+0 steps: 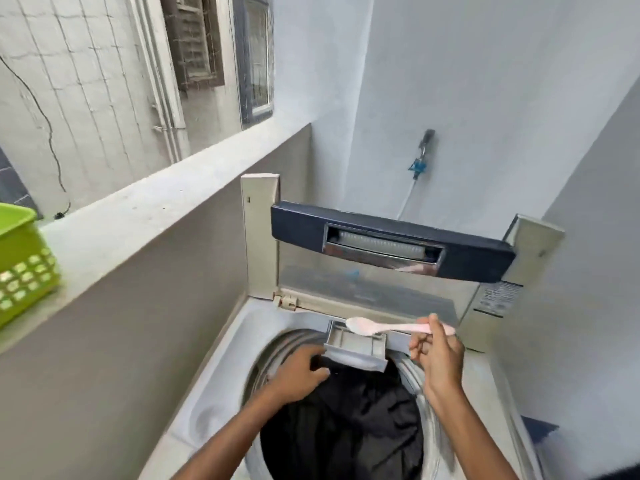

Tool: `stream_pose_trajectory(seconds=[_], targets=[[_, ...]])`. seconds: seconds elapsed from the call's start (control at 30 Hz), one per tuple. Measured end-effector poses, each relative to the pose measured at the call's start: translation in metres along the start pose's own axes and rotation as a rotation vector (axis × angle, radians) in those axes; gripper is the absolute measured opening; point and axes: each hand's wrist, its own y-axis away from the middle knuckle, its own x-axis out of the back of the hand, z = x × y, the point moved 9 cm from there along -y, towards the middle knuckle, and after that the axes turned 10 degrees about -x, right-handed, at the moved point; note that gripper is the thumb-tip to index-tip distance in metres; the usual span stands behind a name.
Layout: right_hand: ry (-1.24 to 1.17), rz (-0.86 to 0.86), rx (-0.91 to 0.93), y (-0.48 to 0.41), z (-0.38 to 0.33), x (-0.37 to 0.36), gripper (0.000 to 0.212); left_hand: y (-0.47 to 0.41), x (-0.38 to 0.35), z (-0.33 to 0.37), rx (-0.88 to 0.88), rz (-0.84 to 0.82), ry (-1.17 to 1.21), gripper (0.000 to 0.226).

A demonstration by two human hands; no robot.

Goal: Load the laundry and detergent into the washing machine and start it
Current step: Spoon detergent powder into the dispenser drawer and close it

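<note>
A top-loading washing machine point(221, 344) is seen from above with its lid point(391, 244) folded up and back against the wall. Dark laundry point(349, 417) is piled inside the drum, filling most of the round opening. At the rear rim of the opening, a small grey detergent drawer point(356, 342) is pulled out over the clothes. A pale pink spoon point(388, 326) is held level just above this drawer, its bowl pointing left over the compartment; whether any powder lies in the bowl cannot be told. The spoon handle is pinched in the grip of the right hand point(438, 355), with thumb and fingers closed around it. The left hand point(298, 374) is laid at the left corner of the drawer, its fingers curled at the drawer's edge and over the laundry, though whether anything is actually clasped there cannot be told. On the concrete ledge point(145, 216) to the left, well apart from the machine, part of a green plastic basket point(24, 265) is seen. A tap with a hose point(420, 161) is fixed to the wall behind the lid.
</note>
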Motion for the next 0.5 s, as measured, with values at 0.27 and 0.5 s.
stream_pose_trajectory(seconds=[0.27,0.5], targets=[[0.363,-0.061,-0.030,-0.026,0.063,0.008,0.020,-0.028,-0.048,-0.020,0.035,-0.105,-0.504,0.083],[0.857,-0.335,0.116,-0.008,0.055,-0.016,0.019,-0.030,-0.058,-0.039,0.097,-0.104,-0.554,0.079]])
